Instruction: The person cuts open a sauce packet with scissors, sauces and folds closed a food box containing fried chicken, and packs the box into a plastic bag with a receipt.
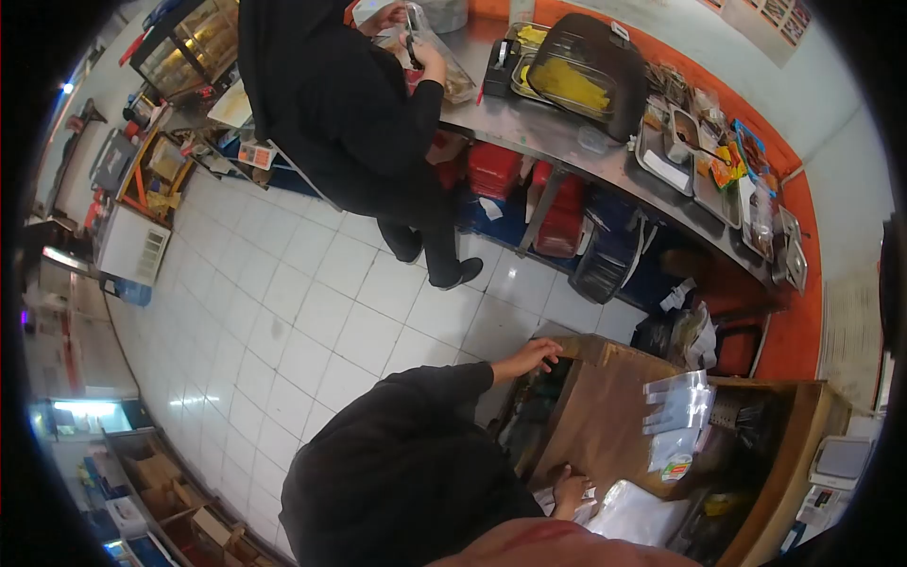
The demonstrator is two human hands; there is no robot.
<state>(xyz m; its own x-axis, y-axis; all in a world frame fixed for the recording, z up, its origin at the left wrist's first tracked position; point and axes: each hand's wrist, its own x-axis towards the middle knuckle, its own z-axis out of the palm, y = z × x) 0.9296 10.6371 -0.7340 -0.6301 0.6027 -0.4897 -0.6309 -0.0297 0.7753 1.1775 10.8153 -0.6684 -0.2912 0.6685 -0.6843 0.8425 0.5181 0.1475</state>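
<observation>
My left hand point(531, 360) rests over the near corner of a wooden cabinet point(605, 378), fingers stretched out and holding nothing. Lower down, my right hand point(571, 492) lies on the brown cabinet surface with its fingers apart, touching some crinkled clear plastic. Right beside it is a stack of clear plastic bags point(638, 515). Farther along the surface lie silvery plastic bags point(678, 406), with a round green and orange label point(675, 468) at their lower end. My sleeves are black, and part of the right palm is hidden.
A co-worker in black point(350, 113) stands at a steel counter point(586, 151), hands on a clear bag and a black-handled tool. On the counter are a dark-lidded container of yellow food point(572, 85) and metal trays point(661, 156). Red stacks point(491, 170) sit underneath. White floor tiles point(312, 312) lie between.
</observation>
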